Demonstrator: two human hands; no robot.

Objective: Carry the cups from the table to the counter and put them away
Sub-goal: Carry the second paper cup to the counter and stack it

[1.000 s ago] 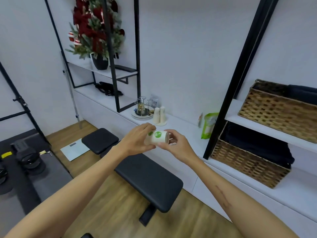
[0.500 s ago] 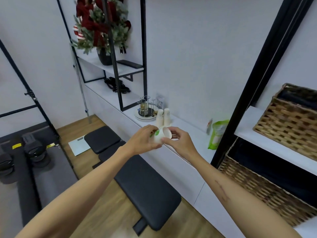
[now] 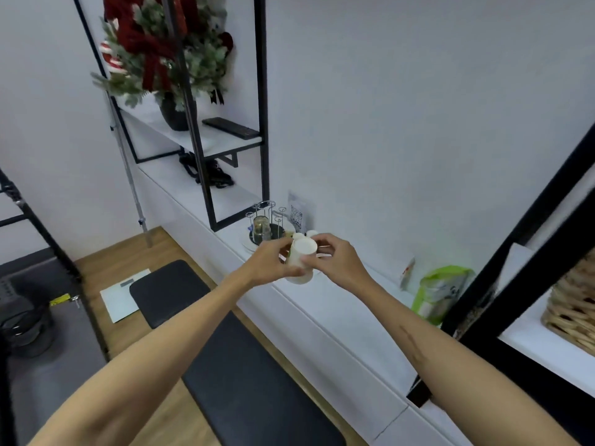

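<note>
Holding a white cup (image 3: 301,259) in both hands over the front edge of the counter (image 3: 335,304), near frame centre. Gripping it from 9 o'clock with the left hand (image 3: 269,263), fingers curled round the side. Pinching it from 3 o'clock with the right hand (image 3: 335,263), thumb and fingertips pressing the wall, remaining fingers slightly apart above. Tilting the cup, flat end facing up toward the camera. Cannot tell whether one cup or a nested stack.

Standing just behind the hands, at 12 o'clock of the cup: tops of more white cups (image 3: 306,235), mostly hidden. Sitting at 11 o'clock of them: a wire rack (image 3: 265,222) on a round tray, with a glass inside. Leaning against the wall at 1 o'clock of the rack: a small sign (image 3: 297,214) with a printed code.

Resting on the counter at 3 o'clock, well apart from the hands: a green pouch (image 3: 438,292). Showing at the far 3 o'clock edge: a wicker basket (image 3: 573,304) on a shelf behind a black frame. Standing at 11 o'clock on the upper shelf: a potted plant (image 3: 161,49) with red ribbons, a dark flat remote (image 3: 231,127) beside it. Lying at 6 o'clock, below the arms: a black padded bench (image 3: 231,355) on a wooden floor.
</note>
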